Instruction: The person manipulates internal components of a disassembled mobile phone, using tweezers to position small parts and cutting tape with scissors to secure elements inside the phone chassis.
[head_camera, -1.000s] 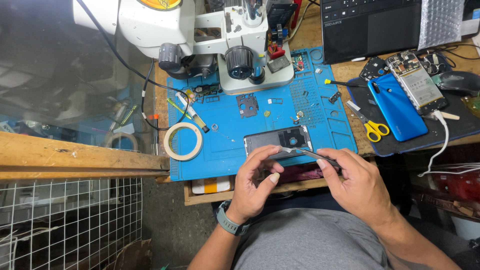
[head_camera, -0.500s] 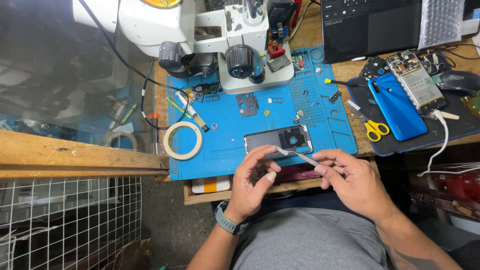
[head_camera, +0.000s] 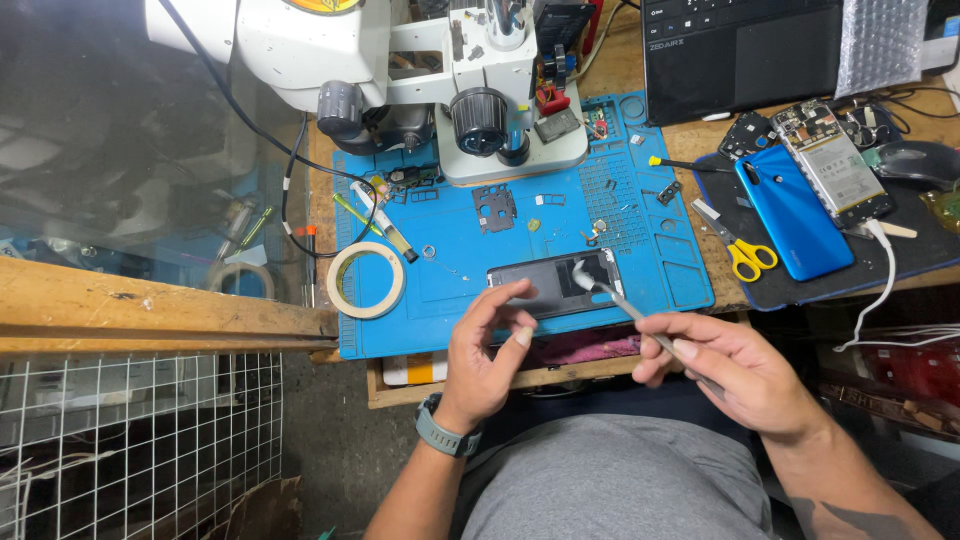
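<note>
A dark laptop screen (head_camera: 740, 45) stood at the bench's far edge. A silvery bubble-wrap bag (head_camera: 880, 45) lay beside it, toward the right corner.

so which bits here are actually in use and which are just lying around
In use:
- dark flat phone panel on the blue silicone mat, under the left hand
- thin metal tool, held in the right hand, its tip on the panel

Lying about:
- roll of cream tape
- yellow-handled scissors
- bright blue phone back
- white microscope
</note>
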